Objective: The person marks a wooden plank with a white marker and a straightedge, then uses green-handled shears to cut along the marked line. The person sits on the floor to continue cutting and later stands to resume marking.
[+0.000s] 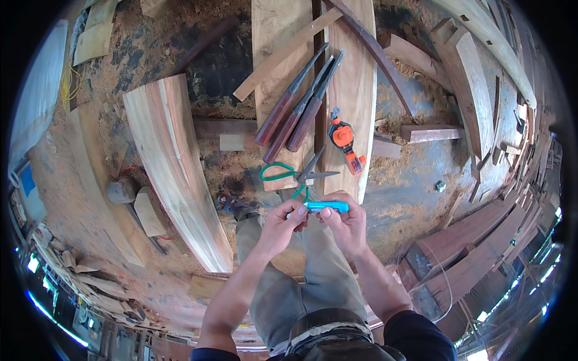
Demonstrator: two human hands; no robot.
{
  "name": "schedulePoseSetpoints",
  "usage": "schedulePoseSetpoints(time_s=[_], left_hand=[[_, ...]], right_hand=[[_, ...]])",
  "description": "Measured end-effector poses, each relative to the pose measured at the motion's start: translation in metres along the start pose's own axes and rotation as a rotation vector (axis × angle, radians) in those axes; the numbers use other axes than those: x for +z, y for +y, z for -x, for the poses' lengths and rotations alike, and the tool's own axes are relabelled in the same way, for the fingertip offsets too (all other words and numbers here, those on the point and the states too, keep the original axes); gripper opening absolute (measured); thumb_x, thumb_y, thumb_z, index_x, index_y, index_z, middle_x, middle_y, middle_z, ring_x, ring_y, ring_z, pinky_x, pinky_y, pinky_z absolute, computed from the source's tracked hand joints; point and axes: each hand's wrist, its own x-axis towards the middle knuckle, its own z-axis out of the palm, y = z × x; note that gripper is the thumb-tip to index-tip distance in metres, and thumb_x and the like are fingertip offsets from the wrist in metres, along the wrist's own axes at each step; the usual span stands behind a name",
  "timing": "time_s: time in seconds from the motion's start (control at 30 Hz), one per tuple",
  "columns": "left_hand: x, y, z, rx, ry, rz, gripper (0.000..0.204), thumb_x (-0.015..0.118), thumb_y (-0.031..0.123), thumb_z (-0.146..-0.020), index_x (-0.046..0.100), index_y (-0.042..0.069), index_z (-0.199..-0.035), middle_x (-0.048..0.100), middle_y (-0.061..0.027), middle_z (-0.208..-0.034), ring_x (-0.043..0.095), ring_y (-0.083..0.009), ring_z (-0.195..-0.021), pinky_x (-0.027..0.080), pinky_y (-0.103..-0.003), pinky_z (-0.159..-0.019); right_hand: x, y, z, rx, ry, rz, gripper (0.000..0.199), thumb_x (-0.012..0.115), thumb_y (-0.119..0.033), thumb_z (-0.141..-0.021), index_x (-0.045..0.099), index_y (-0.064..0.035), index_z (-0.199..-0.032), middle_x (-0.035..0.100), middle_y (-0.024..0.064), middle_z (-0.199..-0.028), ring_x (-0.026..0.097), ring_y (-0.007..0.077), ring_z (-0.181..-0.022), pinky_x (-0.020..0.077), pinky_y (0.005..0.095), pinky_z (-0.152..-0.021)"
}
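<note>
1 slim turquoise piece (328,207), exact kind uncertain: held near level in front of the near ends of the planks. 1 right hand (348,225): pinching the piece along its length, thumb in front, fingers curled behind. 1 left hand (282,227): thumb and fingers pinched at the piece's left end. 2 pale planks, left (280,30) and right (356,90): side by side, dark gap between. 1 pair of green-handled scissors (302,178): blades spread, lying across the left plank's near end, tips over the right plank. 3 dark-handled chisels (291,130): slantwise, handles toward the left plank's near end. 1 orange-and-black reel (343,136): on the right plank, inside its right edge. Handling note, by judgement: right grip best firm and still, left fingertips making small movements, both clear of the scissors.
</note>
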Motion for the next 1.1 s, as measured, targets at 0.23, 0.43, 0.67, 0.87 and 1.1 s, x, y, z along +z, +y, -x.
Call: schedulePoseSetpoints(time_s=[0.23,0.43,0.67,0.87,1.1], left_hand=[[0.013,0.005,-0.012,-0.047,0.109,-0.016,0.028,0.064,0.033,-0.107,0.066,0.009,-0.092,0.058,0.0048,-0.078,0.050,-0.0037,-0.069,0.038,-0.023,-0.061],[0.026,0.010,-0.025,-0.022,0.110,-0.390,0.037,0.063,0.035,-0.107,0.063,0.004,-0.085,0.054,0.0022,-0.070,0.044,-0.0056,-0.064,0.036,-0.026,-0.059],[0.029,-0.010,-0.058,0.002,0.041,-0.629,0.044,0.051,0.036,-0.112,0.055,0.003,-0.083,0.048,0.0004,-0.070,0.041,-0.0111,-0.066,0.036,-0.032,-0.060],[0.027,-0.051,-0.071,0.014,0.128,-0.539,0.041,0.047,0.036,-0.113,0.055,0.002,-0.091,0.048,-0.0014,-0.074,0.045,-0.0120,-0.069,0.039,-0.033,-0.062],[0.026,-0.064,-0.094,-0.133,0.101,-0.488,0.033,0.048,0.032,-0.111,0.057,0.000,-0.108,0.061,-0.0182,-0.101,0.059,-0.0325,-0.094,0.046,-0.043,-0.085]], right_hand=[[-0.024,0.005,-0.004,0.047,-0.092,0.096,0.025,0.076,-0.013,-0.098,0.068,0.0013,-0.116,0.067,0.0050,-0.104,0.063,0.0074,-0.087,0.0525,0.0257,-0.074],[-0.036,-0.002,-0.008,0.195,-0.086,0.174,0.025,0.078,-0.009,-0.095,0.069,0.0009,-0.116,0.070,0.0021,-0.092,0.060,0.0040,-0.082,0.0515,0.0234,-0.070],[-0.039,0.012,-0.017,0.341,-0.103,0.271,0.018,0.075,-0.014,-0.098,0.068,0.0016,-0.103,0.072,0.0072,-0.080,0.066,0.0082,-0.065,0.0523,0.0283,-0.056],[-0.048,0.037,-0.029,0.353,-0.063,0.435,0.020,0.063,-0.017,-0.106,0.064,0.0008,-0.096,0.067,0.0052,-0.071,0.061,0.0068,-0.052,0.0475,0.0261,-0.046],[-0.084,0.056,-0.058,0.028,-0.065,0.858,0.016,0.075,-0.023,-0.097,0.077,-0.0121,-0.108,0.069,0.0007,-0.074,0.068,0.0106,-0.069,0.0533,0.0339,-0.061]])
